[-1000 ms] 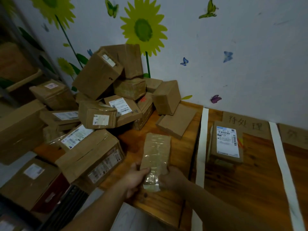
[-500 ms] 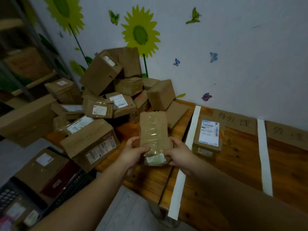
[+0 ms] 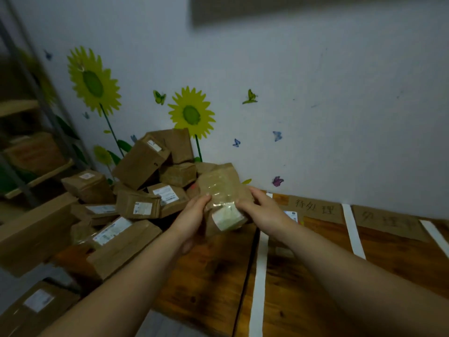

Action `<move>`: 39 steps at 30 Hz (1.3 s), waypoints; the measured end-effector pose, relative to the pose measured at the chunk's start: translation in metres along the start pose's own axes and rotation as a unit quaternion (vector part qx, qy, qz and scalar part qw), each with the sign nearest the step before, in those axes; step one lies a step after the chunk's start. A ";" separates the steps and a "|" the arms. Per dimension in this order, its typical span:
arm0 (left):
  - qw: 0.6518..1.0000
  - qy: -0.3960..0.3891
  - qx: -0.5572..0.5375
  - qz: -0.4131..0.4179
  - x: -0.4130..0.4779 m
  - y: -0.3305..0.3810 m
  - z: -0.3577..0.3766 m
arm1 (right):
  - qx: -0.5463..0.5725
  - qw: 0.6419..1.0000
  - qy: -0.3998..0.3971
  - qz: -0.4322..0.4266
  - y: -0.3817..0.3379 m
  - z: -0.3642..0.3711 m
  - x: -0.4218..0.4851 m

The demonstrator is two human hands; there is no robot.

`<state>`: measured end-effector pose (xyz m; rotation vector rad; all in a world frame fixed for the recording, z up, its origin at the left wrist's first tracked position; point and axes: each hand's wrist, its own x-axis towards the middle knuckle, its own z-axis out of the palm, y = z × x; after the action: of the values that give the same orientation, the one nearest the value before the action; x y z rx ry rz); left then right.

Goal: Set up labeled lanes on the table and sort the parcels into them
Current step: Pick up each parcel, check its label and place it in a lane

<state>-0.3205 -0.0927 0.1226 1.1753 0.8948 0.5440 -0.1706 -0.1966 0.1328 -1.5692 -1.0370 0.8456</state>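
Taped parcel held above the table.
Brown, glossy, tilted, with a pale label at its near end. More parcels are heaped left; white strips divide lanes, cardboard labels by the wall. A second parcel, mostly hidden, seemingly lies in the first lane.

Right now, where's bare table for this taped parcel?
Bare wood between the first white tape strip and second strip, nearer than the labelled parcel; also right of both, below the cardboard sign. Crowded: brown cardboard box pile, left.

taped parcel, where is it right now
In the head view the taped parcel is mid-frame, held above the table between the left hand and right hand, just right of the parcel pile.
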 end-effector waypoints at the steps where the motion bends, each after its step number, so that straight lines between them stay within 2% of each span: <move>1: 1.000 -0.014 -0.007 0.008 -0.001 0.007 -0.001 | -0.005 1.000 0.006 -0.008 -0.007 0.002 -0.003; 5: 0.999 0.013 0.022 0.033 -0.008 0.025 -0.009 | -0.036 0.998 0.052 -0.026 -0.024 0.009 -0.010; 8: 0.995 0.010 0.049 0.086 -0.016 0.032 -0.011 | -0.041 0.996 0.069 -0.028 -0.040 0.012 -0.012; 13: 0.988 -0.046 0.074 0.123 -0.034 0.055 -0.019 | -0.023 0.997 0.031 -0.068 -0.062 0.001 -0.023; 15: 0.984 -0.061 0.110 0.128 -0.039 0.064 -0.022 | -0.051 0.994 0.034 -0.094 -0.067 -0.005 -0.025; 18: 0.961 -0.093 0.188 0.182 -0.044 0.069 -0.020 | -0.093 0.983 0.100 -0.124 -0.071 -0.008 -0.022; 20: 0.950 -0.076 0.214 0.213 -0.044 0.070 -0.017 | -0.075 0.980 0.138 -0.124 -0.072 -0.007 -0.021; 23: 0.953 -0.088 0.178 0.229 -0.041 0.070 -0.015 | -0.018 0.980 0.166 -0.109 -0.074 -0.007 -0.019; 26: 0.953 -0.166 0.126 0.218 -0.042 0.070 -0.012 | 0.022 0.976 0.196 -0.091 -0.077 -0.007 -0.016; 28: 0.955 -0.187 0.087 0.213 -0.041 0.074 -0.009 | 0.028 0.974 0.205 -0.089 -0.081 -0.008 -0.018; 30: 0.962 -0.163 0.037 0.214 -0.043 0.080 -0.004 | 0.029 0.980 0.176 -0.086 -0.081 -0.009 -0.021; 34: 0.969 -0.150 -0.047 0.191 -0.046 0.085 0.007 | 0.125 0.990 0.021 -0.056 -0.073 -0.006 -0.032; 36: 0.973 -0.159 -0.058 0.159 -0.044 0.082 0.007 | 0.156 0.987 0.017 -0.041 -0.071 -0.004 -0.036; 39: 0.965 -0.227 -0.082 0.105 -0.039 0.078 0.004 | 0.222 0.972 0.071 0.006 -0.067 -0.007 -0.043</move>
<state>-0.3324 -0.0996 0.2086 1.1844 0.3293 0.4807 -0.1944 -0.2318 0.1999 -1.2341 -0.6777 0.8877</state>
